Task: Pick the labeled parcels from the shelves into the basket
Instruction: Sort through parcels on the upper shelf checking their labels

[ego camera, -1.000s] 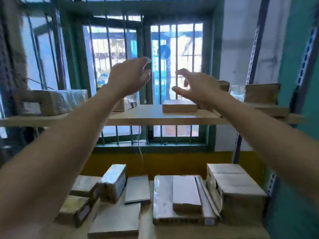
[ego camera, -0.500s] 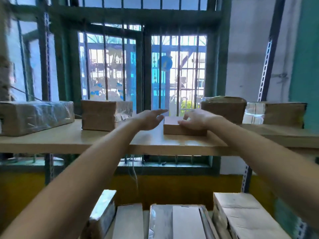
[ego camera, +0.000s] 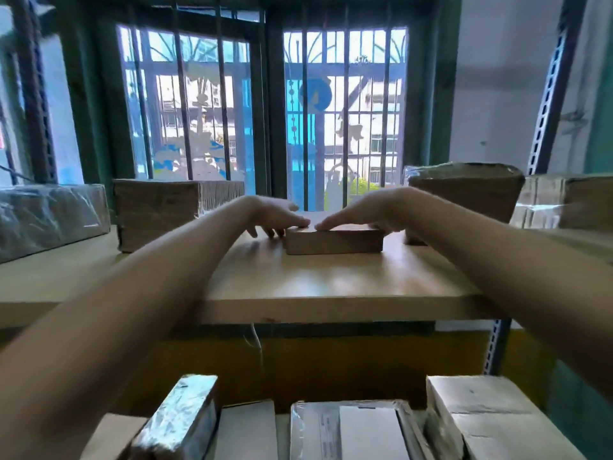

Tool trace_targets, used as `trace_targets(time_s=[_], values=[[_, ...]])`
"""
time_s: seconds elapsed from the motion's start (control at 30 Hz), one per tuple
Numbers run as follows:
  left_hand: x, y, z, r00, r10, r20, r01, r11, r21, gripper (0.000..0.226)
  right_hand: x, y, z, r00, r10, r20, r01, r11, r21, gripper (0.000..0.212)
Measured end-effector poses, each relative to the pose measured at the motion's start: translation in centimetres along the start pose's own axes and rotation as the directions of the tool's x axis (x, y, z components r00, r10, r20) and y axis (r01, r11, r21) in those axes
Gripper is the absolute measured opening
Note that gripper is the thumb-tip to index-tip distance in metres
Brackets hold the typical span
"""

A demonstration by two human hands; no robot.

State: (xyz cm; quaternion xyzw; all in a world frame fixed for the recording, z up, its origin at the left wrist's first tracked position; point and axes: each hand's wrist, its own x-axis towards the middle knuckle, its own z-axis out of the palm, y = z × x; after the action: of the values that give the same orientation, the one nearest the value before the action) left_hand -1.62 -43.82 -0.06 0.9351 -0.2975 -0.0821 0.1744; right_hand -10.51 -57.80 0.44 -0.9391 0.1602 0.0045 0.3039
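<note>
While left hand, right hand press | flat cardboard parcel | wooden shelf

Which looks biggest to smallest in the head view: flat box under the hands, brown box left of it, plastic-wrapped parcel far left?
1-2. plastic-wrapped parcel and brown box: alike; parcel cut off by frame.
3. flat box: smallest.

We take the barred window as landmark. A dark green frame post splits it down the middle. Through it we see a round blue sign and pale buildings, both blurred. Right of the window is a white wall, and further right a teal wall. Below the window is a dark yellow wall strip, with a thin white cable hanging over it.
</note>
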Motion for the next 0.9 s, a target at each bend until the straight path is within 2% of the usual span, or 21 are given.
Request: trace_targets(time_s=[0.07, 0.13, 0.17, 0.2, 0.27, 0.3, 0.33, 0.37, 0.43, 0.5, 0.57, 0.63, 0.7, 0.73, 0.8, 0.83, 0.9], values=[[0.7, -0.6, 0.4, 0.997, 0.055, -0.053, -0.059, 0.996, -0.067, 0.061, 0.6, 0.0, 0.1, 1.0, 0.025, -0.009, -0.025, 0.998, 0.058, 0.084], [1.4, -1.3, 0.6, 0.978, 0.13, -0.163, -0.162, 0.965, -0.207, 0.064, 1.7, 0.4, 0.6, 0.979, -0.097, -0.177, 0.12, 0.986, 0.12, 0.078], [1.4, -1.6, 0.6, 0.953, 0.183, -0.242, -0.259, 0.905, -0.338, 0.069, 2.2, 0.7, 0.9, 0.937, -0.168, -0.307, 0.225, 0.961, 0.161, 0.073], [1.4, -1.7, 0.3, 0.899, 0.238, -0.369, -0.394, 0.807, -0.441, 0.078, 2.6, 1.0, 0.9, 0.86, -0.237, -0.452, 0.344, 0.923, 0.171, 0.072], [1.4, -1.4, -0.5, 0.709, 0.269, -0.653, -0.633, 0.65, -0.42, 0.092, 3.3, 1.3, 0.6, 0.66, -0.315, -0.682, 0.527, 0.841, 0.121, 0.074], [1.3, -1.1, -0.8, 0.617, 0.257, -0.743, -0.697, 0.618, -0.365, 0.094, 3.4, 1.3, 0.4, 0.581, -0.337, -0.741, 0.591, 0.801, 0.099, 0.075], [1.4, -0.8, -0.9, 0.565, 0.236, -0.79, -0.721, 0.607, -0.334, 0.093, 3.4, 1.3, 0.4, 0.54, -0.352, -0.765, 0.624, 0.777, 0.083, 0.074], [1.4, -0.7, -1.0, 0.552, 0.223, -0.804, -0.729, 0.597, -0.336, 0.092, 3.4, 1.3, 0.4, 0.514, -0.372, -0.773, 0.643, 0.763, 0.06, 0.072], [1.6, -1.0, -0.8, 0.576, 0.215, -0.788, -0.728, 0.573, -0.376, 0.089, 3.7, 1.6, 0.7, 0.487, -0.403, -0.775, 0.645, 0.764, 0.007, 0.068], [1.4, -1.2, -0.9, 0.582, 0.192, -0.79, -0.729, 0.553, -0.403, 0.086, 3.9, 1.7, 0.8, 0.499, -0.407, -0.765, 0.627, 0.779, -0.006, 0.068], [0.6, -0.6, -1.1, 0.615, 0.168, -0.77, -0.712, 0.538, -0.451, 0.075, 3.6, 1.1, 1.1, 0.55, -0.407, -0.729, 0.612, 0.79, 0.021, 0.076], [-0.1, -0.1, -1.2, 0.723, 0.252, -0.643, -0.669, 0.485, -0.563, 0.058, 2.8, 0.1, 1.2, 0.629, -0.443, -0.639, 0.687, 0.701, 0.191, 0.08], [-0.9, 0.2, -1.1, 0.812, 0.377, -0.447, -0.581, 0.445, -0.682, 0.05, 2.0, -0.5, 1.1, 0.727, -0.461, -0.508, 0.679, 0.591, 0.435, 0.064], [-1.1, 0.2, -1.1, 0.815, 0.423, -0.396, -0.57, 0.47, -0.673, 0.051, 1.7, -0.5, 0.9, 0.774, -0.459, -0.437, 0.634, 0.559, 0.535, 0.056], [-1.2, 0.4, -1.1, 0.79, 0.485, -0.375, -0.607, 0.533, -0.589, 0.04, 1.6, -0.1, 0.6, 0.812, -0.48, -0.332, 0.562, 0.488, 0.668, 0.066], [-1.3, 0.4, -0.9, 0.773, 0.508, -0.381, -0.631, 0.55, -0.547, 0.031, 1.8, 0.3, 0.5, 0.812, -0.474, -0.34, 0.557, 0.457, 0.694, 0.067], [-1.0, 0.4, -0.6, 0.743, 0.491, -0.455, -0.668, 0.58, -0.466, 0.024, 1.6, 0.5, 0.2, 0.788, -0.401, -0.467, 0.612, 0.434, 0.661, 0.051]])
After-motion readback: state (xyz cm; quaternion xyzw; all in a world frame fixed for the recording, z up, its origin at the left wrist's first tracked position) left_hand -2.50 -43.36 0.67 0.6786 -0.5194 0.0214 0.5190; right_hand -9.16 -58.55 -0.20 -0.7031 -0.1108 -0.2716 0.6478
